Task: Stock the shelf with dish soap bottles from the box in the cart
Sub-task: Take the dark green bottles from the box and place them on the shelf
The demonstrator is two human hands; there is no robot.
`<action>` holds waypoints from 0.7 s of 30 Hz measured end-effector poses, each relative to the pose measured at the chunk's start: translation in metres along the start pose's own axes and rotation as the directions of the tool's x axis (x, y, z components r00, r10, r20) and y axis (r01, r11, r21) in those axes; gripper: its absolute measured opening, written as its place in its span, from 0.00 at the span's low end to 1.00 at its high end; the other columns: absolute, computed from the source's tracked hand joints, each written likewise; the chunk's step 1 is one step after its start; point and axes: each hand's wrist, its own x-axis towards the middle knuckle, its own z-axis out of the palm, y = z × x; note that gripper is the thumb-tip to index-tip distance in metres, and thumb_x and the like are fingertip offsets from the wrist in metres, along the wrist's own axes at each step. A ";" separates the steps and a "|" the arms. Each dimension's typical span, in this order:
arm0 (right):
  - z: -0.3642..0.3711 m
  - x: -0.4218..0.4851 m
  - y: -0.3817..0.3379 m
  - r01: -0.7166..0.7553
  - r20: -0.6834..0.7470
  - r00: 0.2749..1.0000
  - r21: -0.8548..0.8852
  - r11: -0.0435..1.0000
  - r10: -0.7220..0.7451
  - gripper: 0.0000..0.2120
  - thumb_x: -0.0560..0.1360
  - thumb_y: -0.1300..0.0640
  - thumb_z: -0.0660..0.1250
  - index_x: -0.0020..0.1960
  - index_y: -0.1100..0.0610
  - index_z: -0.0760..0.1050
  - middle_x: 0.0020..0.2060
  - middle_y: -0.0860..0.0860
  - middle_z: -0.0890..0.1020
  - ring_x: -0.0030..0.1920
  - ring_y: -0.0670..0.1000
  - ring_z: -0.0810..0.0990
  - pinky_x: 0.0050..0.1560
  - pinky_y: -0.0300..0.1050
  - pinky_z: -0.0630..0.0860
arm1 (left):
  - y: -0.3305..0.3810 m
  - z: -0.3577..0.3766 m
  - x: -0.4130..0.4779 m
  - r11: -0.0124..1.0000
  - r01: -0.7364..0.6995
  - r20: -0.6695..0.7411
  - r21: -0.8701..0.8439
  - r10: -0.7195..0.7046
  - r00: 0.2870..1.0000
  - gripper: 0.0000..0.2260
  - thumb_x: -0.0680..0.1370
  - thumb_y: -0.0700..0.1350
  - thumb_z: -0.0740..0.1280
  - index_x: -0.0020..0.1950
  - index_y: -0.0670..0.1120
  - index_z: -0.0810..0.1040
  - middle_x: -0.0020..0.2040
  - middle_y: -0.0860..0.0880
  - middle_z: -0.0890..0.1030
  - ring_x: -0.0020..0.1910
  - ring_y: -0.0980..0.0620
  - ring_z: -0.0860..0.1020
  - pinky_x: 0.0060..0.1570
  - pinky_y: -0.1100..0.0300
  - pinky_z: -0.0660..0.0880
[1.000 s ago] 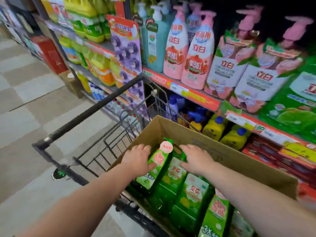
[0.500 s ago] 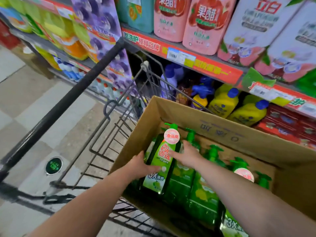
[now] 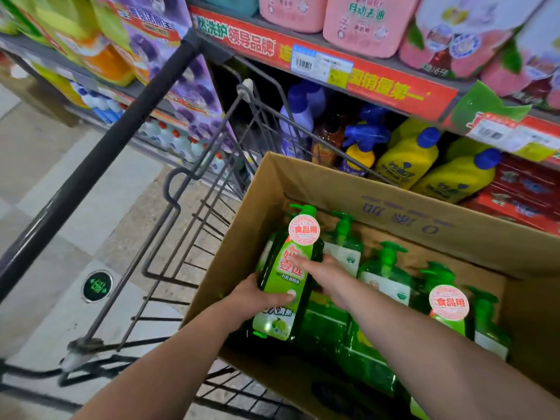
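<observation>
An open cardboard box stands in the wire cart and holds several green pump bottles of dish soap. My left hand grips one green bottle at its lower left side, thumb across the label. My right hand lies with its fingers on the right side of the same bottle's label. This bottle stands higher than its neighbours and carries a round pink sticker at the neck. Another stickered bottle stands further right in the box.
The shelf edge with red price strips runs above the box. Pink refill bottles stand on the upper shelf. Yellow bottles, blue sprayers and red packs fill the lower shelf behind the cart. The black cart handle crosses the left; tiled floor lies beyond.
The view tilted down and closer to the box. My left hand slid further around the bottle and the bottle rose a little; my right hand stayed on its label.
</observation>
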 end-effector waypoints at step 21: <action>-0.054 -0.085 -0.036 0.468 -0.212 0.884 0.354 0.810 -0.418 0.41 0.61 0.45 0.79 0.69 0.52 0.66 0.55 0.53 0.83 0.54 0.56 0.82 0.61 0.60 0.75 | 0.079 0.035 -0.062 0.882 -0.466 0.009 -0.066 0.467 0.884 0.28 0.61 0.54 0.80 0.58 0.54 0.75 0.50 0.52 0.85 0.49 0.52 0.83 0.52 0.54 0.79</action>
